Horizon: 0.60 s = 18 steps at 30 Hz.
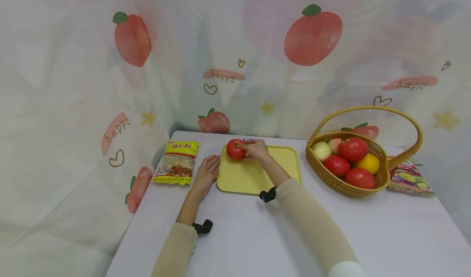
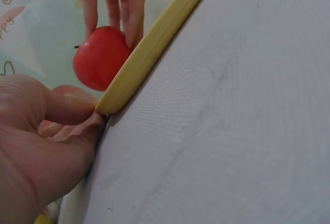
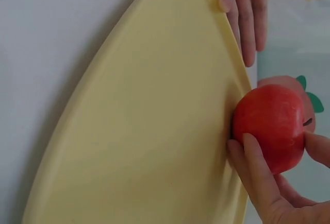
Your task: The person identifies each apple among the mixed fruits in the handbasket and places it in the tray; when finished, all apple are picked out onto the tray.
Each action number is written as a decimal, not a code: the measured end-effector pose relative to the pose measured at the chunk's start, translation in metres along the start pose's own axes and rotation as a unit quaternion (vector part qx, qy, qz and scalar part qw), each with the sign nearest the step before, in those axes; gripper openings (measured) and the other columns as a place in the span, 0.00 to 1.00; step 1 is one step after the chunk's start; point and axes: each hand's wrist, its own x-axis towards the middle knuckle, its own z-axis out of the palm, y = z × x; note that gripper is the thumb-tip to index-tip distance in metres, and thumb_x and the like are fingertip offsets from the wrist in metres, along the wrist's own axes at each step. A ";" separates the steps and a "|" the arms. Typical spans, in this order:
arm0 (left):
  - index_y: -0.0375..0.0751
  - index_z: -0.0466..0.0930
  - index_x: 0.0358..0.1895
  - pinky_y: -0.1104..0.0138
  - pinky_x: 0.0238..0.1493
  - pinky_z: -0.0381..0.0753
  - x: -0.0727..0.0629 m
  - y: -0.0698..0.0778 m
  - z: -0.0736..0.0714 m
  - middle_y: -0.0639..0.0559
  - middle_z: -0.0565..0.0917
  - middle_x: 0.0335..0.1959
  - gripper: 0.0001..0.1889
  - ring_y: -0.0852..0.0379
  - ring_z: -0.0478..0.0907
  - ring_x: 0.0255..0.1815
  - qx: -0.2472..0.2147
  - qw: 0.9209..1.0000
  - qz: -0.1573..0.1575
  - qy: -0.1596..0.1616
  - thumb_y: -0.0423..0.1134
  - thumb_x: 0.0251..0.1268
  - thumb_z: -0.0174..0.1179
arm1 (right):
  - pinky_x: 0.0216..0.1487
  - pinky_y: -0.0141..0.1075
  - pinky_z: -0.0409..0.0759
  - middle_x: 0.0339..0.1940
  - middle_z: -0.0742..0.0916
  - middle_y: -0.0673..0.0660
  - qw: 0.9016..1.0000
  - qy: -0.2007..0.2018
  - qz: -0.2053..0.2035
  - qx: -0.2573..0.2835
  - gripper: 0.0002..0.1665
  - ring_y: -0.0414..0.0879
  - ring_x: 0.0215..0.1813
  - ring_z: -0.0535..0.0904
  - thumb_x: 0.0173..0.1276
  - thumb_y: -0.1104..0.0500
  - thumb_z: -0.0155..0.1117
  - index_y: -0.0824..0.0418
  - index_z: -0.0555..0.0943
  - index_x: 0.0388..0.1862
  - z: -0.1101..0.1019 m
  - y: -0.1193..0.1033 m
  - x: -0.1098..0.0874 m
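Observation:
A red apple (image 1: 234,149) with a short dark stem is above the far left part of a yellow tray (image 1: 239,179). My right hand (image 1: 256,149) grips it between thumb and fingers, clearer in the right wrist view, where the apple (image 3: 270,126) is close to the tray's rim. At the tray's left side is my left hand (image 1: 207,171). In the left wrist view, thumb and fingers of the left hand (image 2: 51,126) pinch the tray's edge (image 2: 149,49). Whether the apple touches the tray is hard to tell.
A yellow bag of pasta (image 1: 177,162) lies left of the left hand. On the right stands a wicker basket (image 1: 331,179) with a tall handle, holding several fruits. Behind it lies a pink packet (image 1: 410,179). Printed cloth (image 1: 257,93) hangs along the table's back.

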 end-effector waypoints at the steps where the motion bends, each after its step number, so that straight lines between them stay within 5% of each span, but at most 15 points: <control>1: 0.32 0.55 0.80 0.57 0.80 0.63 0.000 0.000 0.000 0.37 0.63 0.80 0.39 0.44 0.60 0.82 0.001 1.000 0.000 0.000 0.08 0.65 0.46 | 0.61 0.55 0.85 0.67 0.78 0.67 1.000 0.001 0.001 -0.001 0.31 0.62 0.58 0.85 0.70 0.59 0.73 0.69 0.75 0.67 0.001 0.001 0.000; 18: 0.32 0.56 0.79 0.57 0.79 0.64 0.002 -0.002 0.000 0.38 0.66 0.79 0.39 0.45 0.62 0.81 0.006 1.000 -0.006 0.005 0.09 0.65 0.46 | 0.60 0.56 0.84 0.68 0.79 0.68 0.998 -0.037 0.009 -0.056 0.39 0.69 0.56 0.85 0.74 0.50 0.69 0.67 0.69 0.76 -0.005 0.004 0.000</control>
